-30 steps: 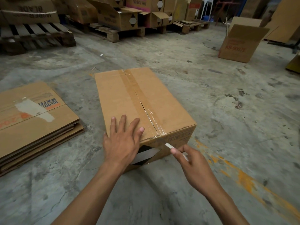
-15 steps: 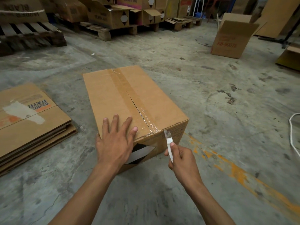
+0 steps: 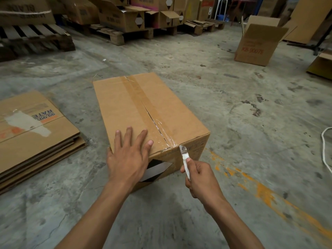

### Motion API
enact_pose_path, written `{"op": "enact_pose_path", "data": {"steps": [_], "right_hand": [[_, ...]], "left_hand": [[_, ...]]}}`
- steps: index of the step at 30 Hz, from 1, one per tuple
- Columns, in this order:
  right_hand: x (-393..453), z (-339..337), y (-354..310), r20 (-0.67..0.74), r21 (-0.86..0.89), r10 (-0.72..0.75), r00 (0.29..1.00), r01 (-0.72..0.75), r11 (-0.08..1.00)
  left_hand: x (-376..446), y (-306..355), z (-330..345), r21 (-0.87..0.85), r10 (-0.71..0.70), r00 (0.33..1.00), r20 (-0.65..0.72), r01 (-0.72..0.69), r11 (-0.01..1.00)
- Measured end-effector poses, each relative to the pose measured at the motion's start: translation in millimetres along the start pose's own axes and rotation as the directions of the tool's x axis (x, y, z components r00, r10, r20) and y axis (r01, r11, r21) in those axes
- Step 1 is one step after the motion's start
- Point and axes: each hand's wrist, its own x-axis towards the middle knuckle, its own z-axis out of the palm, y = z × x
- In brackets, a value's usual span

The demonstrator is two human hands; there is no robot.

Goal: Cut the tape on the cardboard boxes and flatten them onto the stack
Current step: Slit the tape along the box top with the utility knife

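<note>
A closed brown cardboard box [image 3: 125,105] stands on the concrete floor in front of me. A strip of tape [image 3: 143,103] runs along its top seam, and the seam is partly split near the front. My left hand [image 3: 128,157] lies flat with straight fingers on the box's near top corner. My right hand [image 3: 201,178] grips a small white-handled knife [image 3: 184,159]; its blade tip touches the box's near top edge where the tape ends. A stack of flattened boxes [image 3: 36,133] lies on the floor to the left.
An open box [image 3: 256,45] stands at the far right, another box corner [image 3: 321,63] beside it. Wooden pallets [image 3: 36,38] loaded with boxes line the back. A white cord [image 3: 325,150] lies at the right edge. Orange paint marks the floor at right.
My right hand has raised the knife from beside the box's front face until its blade tip meets the taped top edge. My left hand stays flat on the box.
</note>
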Motion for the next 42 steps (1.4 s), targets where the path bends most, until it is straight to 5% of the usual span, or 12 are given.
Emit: {"op": "enact_pose_path", "data": {"steps": [8, 16, 20, 23, 29, 34, 42], "right_hand": [[17, 12, -36, 0.128, 0.125, 0.218, 0.968, -0.234, 0.964], [11, 31, -26, 0.143, 0.081, 0.151, 0.978, -0.164, 0.983], [14, 17, -34, 0.257, 0.043, 0.137, 0.957, -0.153, 0.987], [10, -5, -39, 0.331, -0.101, 0.098, 0.938, -0.069, 0.993], [33, -16, -50, 0.160, -0.223, -0.132, 0.978, 0.166, 0.961], [76, 21, -57, 0.161, -0.549, -0.356, 0.921, 0.383, 0.743], [122, 37, -71, 0.168, -0.704, -0.410, 0.897, 0.400, 0.587]], "left_hand": [[-2, -2, 4, -0.016, 0.008, 0.998, -0.065, -0.009, 1.000], [-1, -2, 0, -0.174, -0.029, 0.997, -0.069, 0.017, 0.985], [1, -3, -1, -0.149, -0.013, 0.999, -0.034, 0.008, 0.989], [11, -11, -6, -0.057, 0.043, 0.999, -0.009, -0.043, 0.997], [61, -25, -17, -0.049, -0.009, 0.995, 0.101, 0.014, 0.999], [77, -34, -6, 0.023, -0.035, 0.995, 0.093, 0.033, 0.999], [46, -18, -16, 0.186, 0.033, 0.999, -0.007, -0.031, 0.982]]}}
